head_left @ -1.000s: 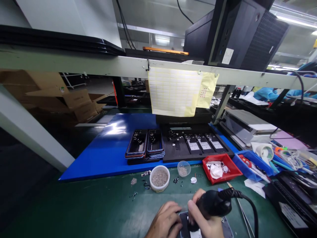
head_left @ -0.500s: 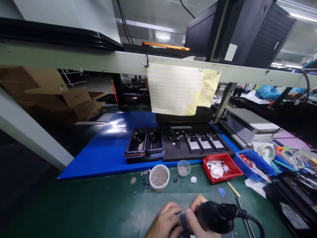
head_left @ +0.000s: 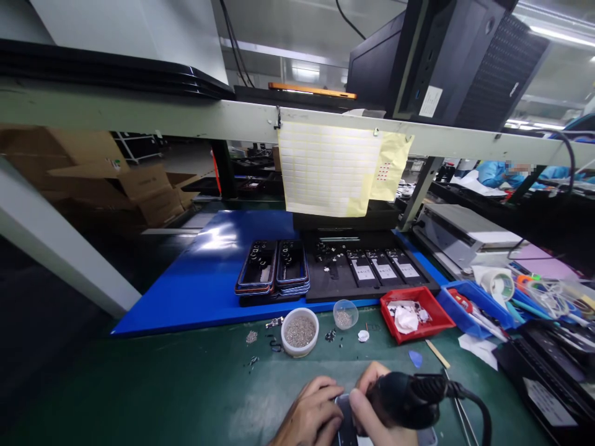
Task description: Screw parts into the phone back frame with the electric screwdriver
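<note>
At the bottom edge of the view my left hand (head_left: 310, 416) presses down on a dark phone body (head_left: 344, 421) that lies on the green mat. My right hand (head_left: 372, 412) grips a black electric screwdriver (head_left: 403, 399) with a thick black cable (head_left: 474, 409), its tip down over the phone. The tip itself is hidden by my fingers. A white cup of small screws (head_left: 300, 331) and a smaller clear cup (head_left: 345, 314) stand just beyond my hands.
Two stacks of phone frames (head_left: 274, 272) and a black parts tray (head_left: 372, 269) rest on the blue mat (head_left: 204, 279). A red bin (head_left: 409, 316) and a blue bin (head_left: 474, 303) with tools sit to the right. A shelf beam (head_left: 186, 121) with a hanging label sheet (head_left: 325, 170) crosses overhead.
The screwdriver has dropped lower and tilted flatter over the phone. Both hands have stayed at the phone, shifting only slightly.
</note>
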### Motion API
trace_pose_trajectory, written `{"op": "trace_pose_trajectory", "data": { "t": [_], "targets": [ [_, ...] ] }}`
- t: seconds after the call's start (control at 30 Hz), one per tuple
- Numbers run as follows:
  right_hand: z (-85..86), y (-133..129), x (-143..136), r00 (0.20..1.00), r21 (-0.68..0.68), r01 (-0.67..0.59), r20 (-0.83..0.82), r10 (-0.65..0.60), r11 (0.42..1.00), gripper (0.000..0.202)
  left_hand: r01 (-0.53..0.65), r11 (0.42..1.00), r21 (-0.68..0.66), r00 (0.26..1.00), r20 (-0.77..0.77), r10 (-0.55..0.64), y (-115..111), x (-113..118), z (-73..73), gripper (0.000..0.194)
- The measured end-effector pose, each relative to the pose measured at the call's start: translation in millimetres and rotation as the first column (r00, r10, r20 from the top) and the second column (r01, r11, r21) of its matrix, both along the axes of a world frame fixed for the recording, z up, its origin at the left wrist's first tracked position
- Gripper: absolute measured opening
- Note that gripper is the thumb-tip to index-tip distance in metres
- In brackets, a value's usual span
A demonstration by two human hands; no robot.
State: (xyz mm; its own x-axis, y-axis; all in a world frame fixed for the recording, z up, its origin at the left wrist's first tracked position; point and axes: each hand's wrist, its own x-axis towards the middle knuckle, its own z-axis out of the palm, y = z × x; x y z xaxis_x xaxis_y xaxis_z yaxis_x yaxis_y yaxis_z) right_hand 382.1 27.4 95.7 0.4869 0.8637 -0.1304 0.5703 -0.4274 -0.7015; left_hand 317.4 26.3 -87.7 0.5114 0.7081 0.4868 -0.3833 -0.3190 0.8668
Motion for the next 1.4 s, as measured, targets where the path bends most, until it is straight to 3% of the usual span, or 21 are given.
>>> {"op": "trace_pose_trajectory", "data": {
  "t": [0.23, 0.33, 0.63, 0.8, 0.97, 1.17, 1.4],
  "targets": [
    [-0.9, -2, 3, 0.992, 0.013, -0.005, -0.125, 0.006, 1.0, 0.034, 0.086, 0.983, -0.162, 0.996, 0.048, -0.079, 4, -4, 4.3, 0.018],
    [4.0, 0, 2, 0.987, 0.041, 0.029, -0.16, -0.022, 0.999, 0.035, 0.132, 0.976, -0.171, 0.991, 0.022, -0.13, 10, -10, 12.5, 0.02],
    [12.9, 12, -10, 0.897, 0.12, 0.105, -0.44, -0.042, 0.987, 0.033, 0.098, 0.987, -0.127, 0.993, 0.081, -0.088, 14, -14, 18.0, 0.012],
    [9.8, 14, -10, 0.897, 0.125, 0.091, -0.441, -0.027, 0.988, 0.032, 0.083, 0.994, -0.074, 0.994, 0.075, -0.077, 17, -16, 22.0, 0.012],
    [10.7, 15, -10, 0.9, 0.135, 0.077, -0.436, -0.011, 0.988, 0.032, -0.004, 1.0, 0.002, 0.999, 0.038, 0.004, 19, -20, 25.3, 0.017],
    [-5.9, 11, -4, 0.948, 0.126, 0.02, -0.316, 0.021, 0.992, 0.028, 0.067, 0.99, -0.123, 0.994, -0.077, -0.077, 24, -26, 31.6, 0.022],
    [-15.7, 12, -2, 0.974, 0.144, -0.016, -0.22, 0.048, 0.989, 0.026, 0.038, 0.988, -0.15, 0.998, -0.051, -0.046, 17, -19, 21.9, 0.02]
  ]
}}
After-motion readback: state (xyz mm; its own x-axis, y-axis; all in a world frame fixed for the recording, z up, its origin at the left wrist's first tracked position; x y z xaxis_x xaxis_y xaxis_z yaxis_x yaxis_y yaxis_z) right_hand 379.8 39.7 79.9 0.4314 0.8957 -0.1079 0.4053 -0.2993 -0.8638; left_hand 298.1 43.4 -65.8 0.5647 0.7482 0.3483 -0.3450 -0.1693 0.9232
